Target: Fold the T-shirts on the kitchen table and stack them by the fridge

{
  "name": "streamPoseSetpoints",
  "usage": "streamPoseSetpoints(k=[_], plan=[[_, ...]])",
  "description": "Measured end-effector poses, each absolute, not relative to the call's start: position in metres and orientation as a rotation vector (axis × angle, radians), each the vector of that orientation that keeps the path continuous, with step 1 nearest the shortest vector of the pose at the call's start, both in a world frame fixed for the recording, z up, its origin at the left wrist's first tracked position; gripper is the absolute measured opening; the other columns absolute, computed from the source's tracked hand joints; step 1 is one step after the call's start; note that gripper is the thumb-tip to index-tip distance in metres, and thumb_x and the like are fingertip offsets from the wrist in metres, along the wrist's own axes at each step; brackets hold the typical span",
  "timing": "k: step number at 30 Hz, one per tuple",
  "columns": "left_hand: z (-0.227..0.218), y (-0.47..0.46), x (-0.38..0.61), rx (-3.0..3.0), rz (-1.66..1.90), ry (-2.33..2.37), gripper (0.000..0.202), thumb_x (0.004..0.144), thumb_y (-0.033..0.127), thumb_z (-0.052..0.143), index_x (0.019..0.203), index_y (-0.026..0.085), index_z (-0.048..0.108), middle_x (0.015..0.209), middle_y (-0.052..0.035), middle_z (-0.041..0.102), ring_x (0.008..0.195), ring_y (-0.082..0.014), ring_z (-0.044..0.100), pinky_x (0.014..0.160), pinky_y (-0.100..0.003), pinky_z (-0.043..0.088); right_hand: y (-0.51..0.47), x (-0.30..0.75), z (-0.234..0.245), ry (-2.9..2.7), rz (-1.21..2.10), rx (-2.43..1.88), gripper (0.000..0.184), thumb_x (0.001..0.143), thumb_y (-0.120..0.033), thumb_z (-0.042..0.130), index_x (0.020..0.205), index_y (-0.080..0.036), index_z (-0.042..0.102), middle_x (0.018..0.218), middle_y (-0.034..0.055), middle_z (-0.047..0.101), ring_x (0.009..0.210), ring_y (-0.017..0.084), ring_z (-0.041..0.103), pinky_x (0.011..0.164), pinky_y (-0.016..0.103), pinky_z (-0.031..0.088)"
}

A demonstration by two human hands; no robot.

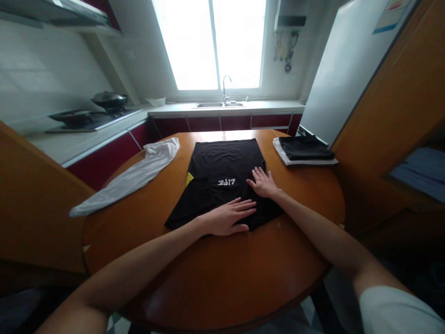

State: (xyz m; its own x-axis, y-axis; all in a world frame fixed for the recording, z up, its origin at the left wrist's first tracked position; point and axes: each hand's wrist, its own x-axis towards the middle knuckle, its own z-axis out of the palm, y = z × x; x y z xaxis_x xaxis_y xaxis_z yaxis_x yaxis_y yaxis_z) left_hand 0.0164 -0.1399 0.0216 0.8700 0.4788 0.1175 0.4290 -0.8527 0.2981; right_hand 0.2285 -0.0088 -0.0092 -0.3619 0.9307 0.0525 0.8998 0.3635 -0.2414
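Note:
A black T-shirt (222, 169) with white lettering and a yellow patch lies partly folded on the round wooden table (194, 273). My left hand (227, 217) rests flat on the shirt's near edge, fingers stretched out toward the right. My right hand (262, 182) lies flat on the shirt's right side, fingers spread and pointing away from me. Neither hand holds anything.
A white garment (135, 174) lies crumpled on the table's left side. A folded stack of black and white clothes (304, 150) sits at the far right. A counter with a stove (90, 116), a sink (219, 104) and a white fridge (342, 69) lie beyond.

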Motion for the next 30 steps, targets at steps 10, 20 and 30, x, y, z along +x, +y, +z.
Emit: streamPoseSetpoints(k=[10,20,30], plan=[[0.023,-0.14,0.016,2.781,0.278,0.689,0.064,0.102,0.048,0.052,0.159,0.027,0.032,0.164,-0.0069,0.032,0.152,-0.0249,0.026,0.127,-0.045,0.019,0.036,0.269,-0.011,-2.308,0.334,-1.781,0.073,0.104,-0.059,0.015,0.16,-0.014,0.026,0.168,0.0134,0.018,0.156,0.025,0.012,0.122,0.06,0.005],[0.022,-0.14,0.016,2.784,0.291,0.685,0.064,0.102,0.048,0.05,0.159,0.025,0.032,0.163,-0.0086,0.032,0.152,-0.025,0.026,0.126,-0.046,0.021,0.046,0.28,-0.015,-2.238,0.288,-1.657,0.057,0.103,-0.031,0.026,0.156,-0.013,0.037,0.164,0.012,0.031,0.152,0.025,0.025,0.122,0.052,0.021],[0.023,-0.142,0.018,2.769,0.304,0.693,0.064,0.101,0.046,0.054,0.159,0.027,0.034,0.162,-0.0087,0.033,0.151,-0.0258,0.028,0.126,-0.047,0.022,0.042,0.273,-0.015,-2.226,0.232,-1.763,0.063,0.103,-0.04,0.033,0.158,-0.01,0.03,0.166,0.0149,0.024,0.154,0.026,0.02,0.123,0.053,0.016]])
